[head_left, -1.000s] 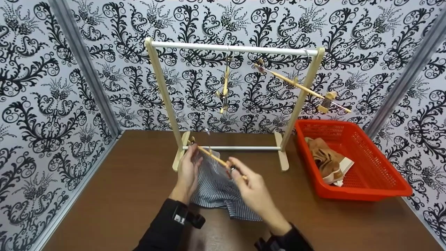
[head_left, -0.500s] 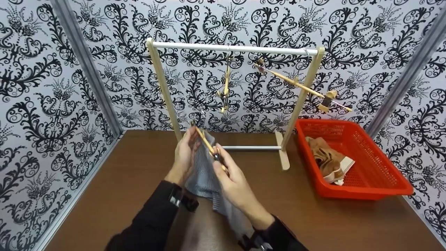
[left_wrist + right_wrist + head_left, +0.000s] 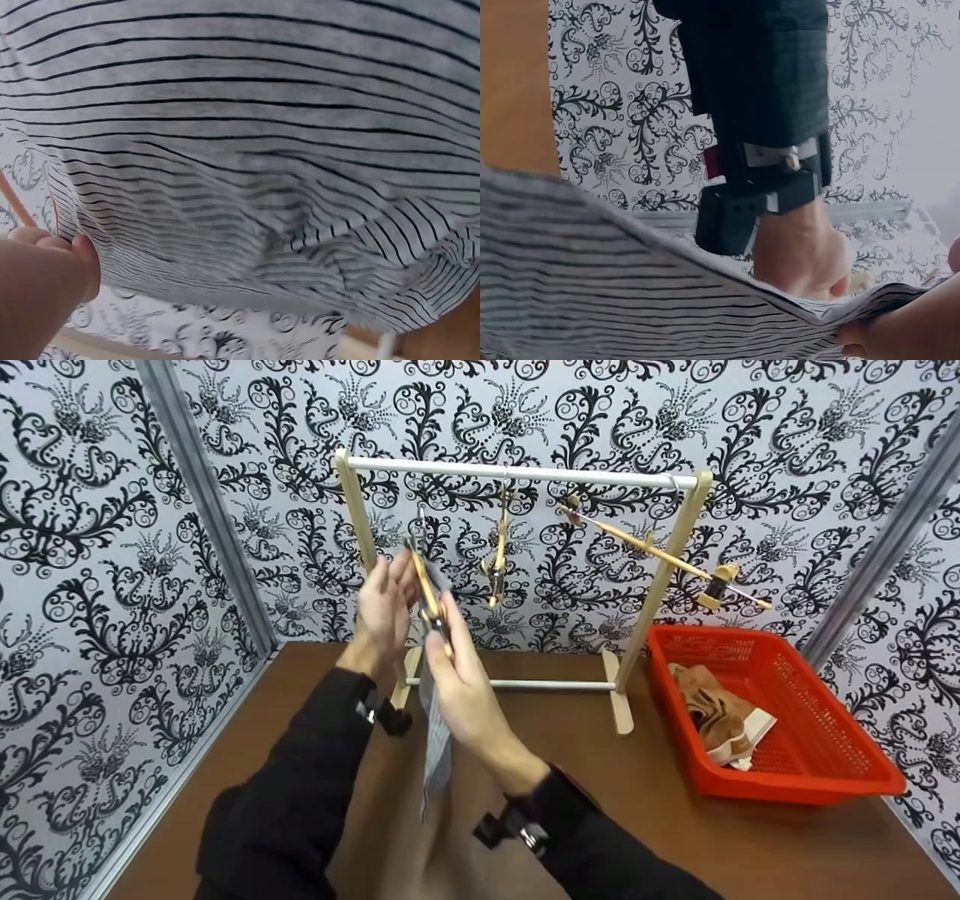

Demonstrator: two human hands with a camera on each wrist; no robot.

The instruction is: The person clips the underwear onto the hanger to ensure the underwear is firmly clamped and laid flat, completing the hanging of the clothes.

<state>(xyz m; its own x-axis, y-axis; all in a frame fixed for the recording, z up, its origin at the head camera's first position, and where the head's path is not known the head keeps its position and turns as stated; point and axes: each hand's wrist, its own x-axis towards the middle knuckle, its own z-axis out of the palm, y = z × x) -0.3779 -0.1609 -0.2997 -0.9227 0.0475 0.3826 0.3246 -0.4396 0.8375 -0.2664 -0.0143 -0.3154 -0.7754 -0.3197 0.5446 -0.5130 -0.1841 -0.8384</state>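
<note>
Held up before the rack's left side is a wooden clip hanger [image 3: 424, 581], seen nearly end-on, its metal hook upward. A striped grey-and-black garment [image 3: 437, 750] hangs from it. My left hand [image 3: 382, 604] holds the hanger's far end, its fingertips partly hidden there. With thumb and fingers, my right hand [image 3: 466, 690] grips the near end at its clip. In the left wrist view the striped cloth [image 3: 225, 112] fills most of the picture, with my left fingers curled at its edge. The right wrist view has the cloth [image 3: 615, 277] stretched between both hands.
A rack with a white top rail [image 3: 450, 469] carries a wooden clip hanger [image 3: 501, 547] at mid-rail and another clip hanger [image 3: 645, 544] at the right. On the brown table [image 3: 570, 780], a red basket [image 3: 795, 791] at the right holds a brown garment [image 3: 712, 712].
Both hands have raised the hanger from low over the table toward the rail and slightly left. It has turned more end-on, and the garment now hangs down below it.
</note>
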